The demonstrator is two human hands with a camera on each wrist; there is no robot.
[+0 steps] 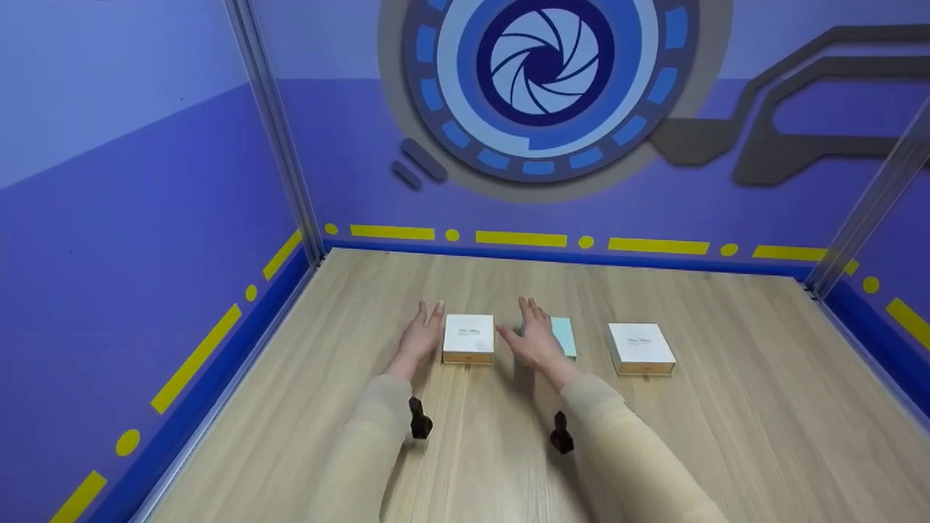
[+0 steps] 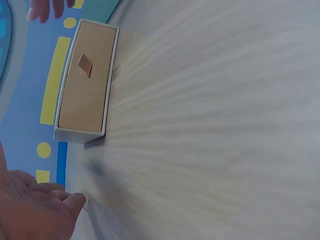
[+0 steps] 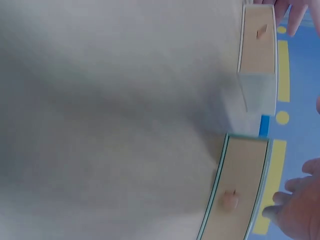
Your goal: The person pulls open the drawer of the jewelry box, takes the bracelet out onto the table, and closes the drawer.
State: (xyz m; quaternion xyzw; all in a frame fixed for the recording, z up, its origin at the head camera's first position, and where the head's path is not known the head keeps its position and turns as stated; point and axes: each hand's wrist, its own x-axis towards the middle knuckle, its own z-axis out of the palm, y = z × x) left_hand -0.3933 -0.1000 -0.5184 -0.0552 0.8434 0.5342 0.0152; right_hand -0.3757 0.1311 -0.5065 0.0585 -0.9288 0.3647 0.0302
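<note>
A small white drawer box (image 1: 468,335) with a tan front stands on the table between the two hands. My left hand (image 1: 420,340) is close by its left side, fingers extended forward. On the other side, my right hand (image 1: 538,340) has its fingers spread, the thumb near the box's right side and the palm partly over a mint-green box (image 1: 564,337). In the left wrist view a small pull tab (image 2: 85,65) sticks out of the white box's tan front. The mint-green box's tan front (image 3: 237,185) shows beneath the right fingers in the right wrist view. Neither hand grips anything.
Further right stands a second white box (image 1: 641,347) with printed lettering on its lid. The wooden table (image 1: 465,443) meets a blue wall (image 1: 349,160) at the back. Metal posts (image 1: 280,131) rise at the back corners. A dark clip-like piece (image 1: 419,419) shows at the left cuff.
</note>
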